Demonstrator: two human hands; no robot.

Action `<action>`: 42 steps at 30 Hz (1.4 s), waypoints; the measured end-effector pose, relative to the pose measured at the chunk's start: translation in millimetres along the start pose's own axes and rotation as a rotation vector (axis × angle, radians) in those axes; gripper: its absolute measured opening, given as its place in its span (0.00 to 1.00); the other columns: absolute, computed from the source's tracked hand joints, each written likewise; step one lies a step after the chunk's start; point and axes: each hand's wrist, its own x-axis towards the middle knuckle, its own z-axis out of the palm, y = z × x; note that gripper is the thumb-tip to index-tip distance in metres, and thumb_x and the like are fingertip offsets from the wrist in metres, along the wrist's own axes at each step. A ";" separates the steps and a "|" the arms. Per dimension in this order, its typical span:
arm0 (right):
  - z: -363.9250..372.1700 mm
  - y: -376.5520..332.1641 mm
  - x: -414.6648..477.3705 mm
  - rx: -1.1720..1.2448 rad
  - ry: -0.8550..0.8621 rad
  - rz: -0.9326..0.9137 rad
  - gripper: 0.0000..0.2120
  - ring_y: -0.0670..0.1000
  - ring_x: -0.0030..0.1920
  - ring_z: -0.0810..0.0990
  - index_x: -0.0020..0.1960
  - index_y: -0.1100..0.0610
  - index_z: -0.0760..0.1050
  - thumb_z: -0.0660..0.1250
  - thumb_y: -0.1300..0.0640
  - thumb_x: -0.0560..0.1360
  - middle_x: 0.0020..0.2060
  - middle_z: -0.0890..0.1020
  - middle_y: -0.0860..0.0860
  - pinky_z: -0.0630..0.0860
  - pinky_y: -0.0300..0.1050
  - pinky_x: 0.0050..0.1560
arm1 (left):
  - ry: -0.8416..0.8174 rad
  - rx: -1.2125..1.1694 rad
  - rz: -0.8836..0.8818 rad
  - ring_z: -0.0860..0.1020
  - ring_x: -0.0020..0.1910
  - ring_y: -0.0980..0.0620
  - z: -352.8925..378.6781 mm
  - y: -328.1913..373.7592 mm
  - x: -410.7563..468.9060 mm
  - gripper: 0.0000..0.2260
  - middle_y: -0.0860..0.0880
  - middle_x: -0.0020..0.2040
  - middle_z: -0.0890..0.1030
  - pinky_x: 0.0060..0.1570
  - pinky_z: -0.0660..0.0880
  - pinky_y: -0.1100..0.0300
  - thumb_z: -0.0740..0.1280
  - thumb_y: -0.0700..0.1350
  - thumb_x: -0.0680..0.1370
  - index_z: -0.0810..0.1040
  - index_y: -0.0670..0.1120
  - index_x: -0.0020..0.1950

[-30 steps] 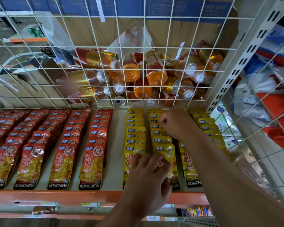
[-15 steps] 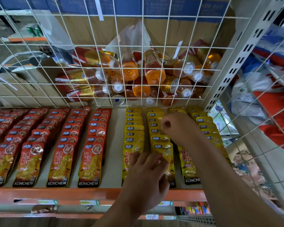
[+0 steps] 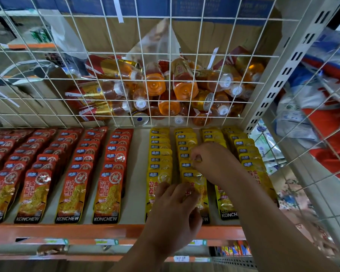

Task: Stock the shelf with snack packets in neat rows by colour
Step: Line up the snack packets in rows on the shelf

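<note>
Red snack packets (image 3: 71, 193) lie in several overlapping rows on the left of the shelf (image 3: 137, 173). Yellow snack packets (image 3: 159, 154) fill several rows on the right. My left hand (image 3: 173, 218) lies on the front packets of the first two yellow rows, its fingers curled over the front yellow packet (image 3: 201, 191) of the second row. My right hand (image 3: 212, 161) reaches further back, thumb and finger pinched on the top of a yellow packet (image 3: 197, 158) between the second and third rows. My right forearm hides most of the third yellow row.
A white wire grid (image 3: 106, 85) closes the back of the shelf, with a heap of orange drink bottles (image 3: 185, 89) behind it. A slotted white post (image 3: 279, 75) and a wire side panel (image 3: 302, 154) bound the right side. The orange shelf edge (image 3: 67, 231) carries price labels.
My right hand has drawn a little toward the front along the yellow rows, staying pinched. My left hand has stayed on the front yellow packets.
</note>
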 end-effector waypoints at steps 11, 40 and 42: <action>-4.4 -2.2 -4.0 0.007 0.051 0.023 0.07 0.50 0.43 0.79 0.45 0.51 0.81 0.65 0.57 0.76 0.41 0.81 0.48 0.79 0.48 0.43 | 0.063 -0.003 0.007 0.78 0.50 0.50 0.5 0.0 0.7 0.11 0.51 0.55 0.80 0.56 0.71 0.49 0.71 0.47 0.70 0.83 0.50 0.52; -11.6 -2.6 -16.0 -0.013 -0.055 0.026 0.07 0.47 0.42 0.79 0.44 0.50 0.82 0.67 0.54 0.78 0.41 0.81 0.46 0.78 0.47 0.43 | 0.102 0.057 -0.027 0.78 0.46 0.47 -2.9 1.3 1.1 0.10 0.52 0.51 0.81 0.51 0.70 0.50 0.72 0.48 0.69 0.83 0.50 0.50; -22.5 6.0 -16.6 0.061 -0.015 0.082 0.05 0.46 0.42 0.80 0.44 0.49 0.82 0.68 0.53 0.77 0.42 0.82 0.44 0.79 0.48 0.45 | 0.096 0.055 -0.021 0.78 0.47 0.47 -3.6 1.7 1.1 0.10 0.52 0.52 0.81 0.50 0.70 0.49 0.72 0.48 0.69 0.82 0.50 0.50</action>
